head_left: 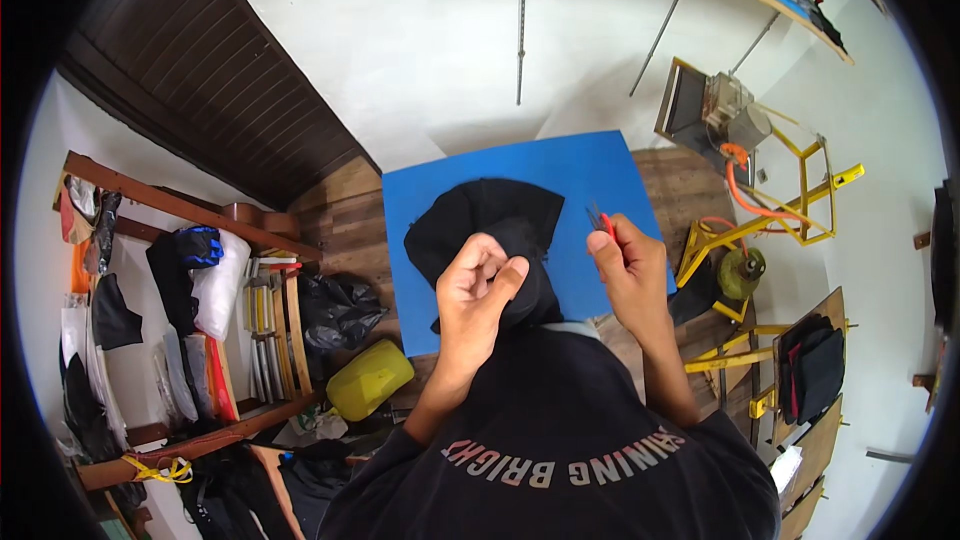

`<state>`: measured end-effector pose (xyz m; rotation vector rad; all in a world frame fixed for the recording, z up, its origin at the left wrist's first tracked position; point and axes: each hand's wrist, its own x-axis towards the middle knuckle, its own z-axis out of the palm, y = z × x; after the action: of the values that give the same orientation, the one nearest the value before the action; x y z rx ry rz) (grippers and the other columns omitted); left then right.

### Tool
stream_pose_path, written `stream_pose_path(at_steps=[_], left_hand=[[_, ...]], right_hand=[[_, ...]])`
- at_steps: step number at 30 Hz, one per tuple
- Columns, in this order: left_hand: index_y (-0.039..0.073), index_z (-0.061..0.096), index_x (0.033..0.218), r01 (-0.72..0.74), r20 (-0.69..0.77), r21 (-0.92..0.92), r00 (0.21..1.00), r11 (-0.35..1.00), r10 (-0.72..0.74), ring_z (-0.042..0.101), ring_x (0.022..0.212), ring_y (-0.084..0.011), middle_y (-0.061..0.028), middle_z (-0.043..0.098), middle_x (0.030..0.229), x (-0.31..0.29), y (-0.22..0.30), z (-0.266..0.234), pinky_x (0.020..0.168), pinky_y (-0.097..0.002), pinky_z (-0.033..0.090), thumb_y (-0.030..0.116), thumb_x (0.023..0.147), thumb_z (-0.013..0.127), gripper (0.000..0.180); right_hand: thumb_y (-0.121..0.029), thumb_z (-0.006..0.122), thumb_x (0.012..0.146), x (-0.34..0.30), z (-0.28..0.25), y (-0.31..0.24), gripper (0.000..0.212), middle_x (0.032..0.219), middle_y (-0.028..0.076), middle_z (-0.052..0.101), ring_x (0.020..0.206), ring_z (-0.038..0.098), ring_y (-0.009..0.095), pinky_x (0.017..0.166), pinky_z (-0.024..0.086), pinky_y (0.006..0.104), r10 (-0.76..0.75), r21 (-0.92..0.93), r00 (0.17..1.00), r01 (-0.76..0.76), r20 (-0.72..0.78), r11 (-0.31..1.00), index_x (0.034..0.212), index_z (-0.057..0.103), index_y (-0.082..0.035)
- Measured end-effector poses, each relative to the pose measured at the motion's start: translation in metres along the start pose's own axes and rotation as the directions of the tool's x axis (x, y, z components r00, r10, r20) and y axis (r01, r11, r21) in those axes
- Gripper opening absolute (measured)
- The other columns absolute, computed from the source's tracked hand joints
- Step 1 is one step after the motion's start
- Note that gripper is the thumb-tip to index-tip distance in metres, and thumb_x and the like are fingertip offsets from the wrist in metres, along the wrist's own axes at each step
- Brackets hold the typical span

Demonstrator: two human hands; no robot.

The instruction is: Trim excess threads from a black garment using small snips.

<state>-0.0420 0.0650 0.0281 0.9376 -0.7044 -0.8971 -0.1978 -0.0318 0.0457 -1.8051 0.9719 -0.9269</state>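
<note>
My left hand pinches a fold of a black fabric garment that lies on a blue mat spread over a wooden table. To the right of the cloth, my right hand grips a small red-handled snipping tool, its metal tips pointing up and away above the mat. The two hands are apart, with the raised fabric between them. The lower part of the garment hangs toward my black shirt.
The wooden table carries a black plastic bag and a yellow container at its left. Shelves with bags and sheets stand at left. A yellow metal-frame machine with an orange hose sits at right.
</note>
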Motion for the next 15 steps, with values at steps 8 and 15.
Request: stream_pose_path(at_steps=[8,15], left_hand=[[0.005,0.054,0.082,0.151,-0.029,-0.169,0.987,0.974,-0.158,0.036,0.061,0.0002,0.0072,0.046,0.071,0.005,-0.003,0.001,0.052,-0.0192,0.025,0.005,0.090,0.062,0.011],[0.002,0.061,0.096,0.129,-0.027,-0.180,0.990,0.975,-0.136,0.047,0.073,-0.0009,0.0033,0.058,0.085,0.007,0.005,0.009,0.062,-0.0178,0.035,0.003,0.090,0.060,0.006]], right_hand=[[-0.024,0.073,0.080,-0.005,0.000,0.002,0.026,0.056,0.009,0.051,0.046,0.050,0.019,0.046,0.040,0.0307,-0.286,-0.179,0.930,0.329,0.230,0.927,0.083,0.058,-0.002],[-0.025,0.073,0.078,0.001,0.001,0.020,0.027,0.058,0.007,0.050,0.047,0.048,0.019,0.046,0.037,0.0296,-0.296,-0.207,0.939,0.329,0.175,0.921,0.083,0.059,-0.003]])
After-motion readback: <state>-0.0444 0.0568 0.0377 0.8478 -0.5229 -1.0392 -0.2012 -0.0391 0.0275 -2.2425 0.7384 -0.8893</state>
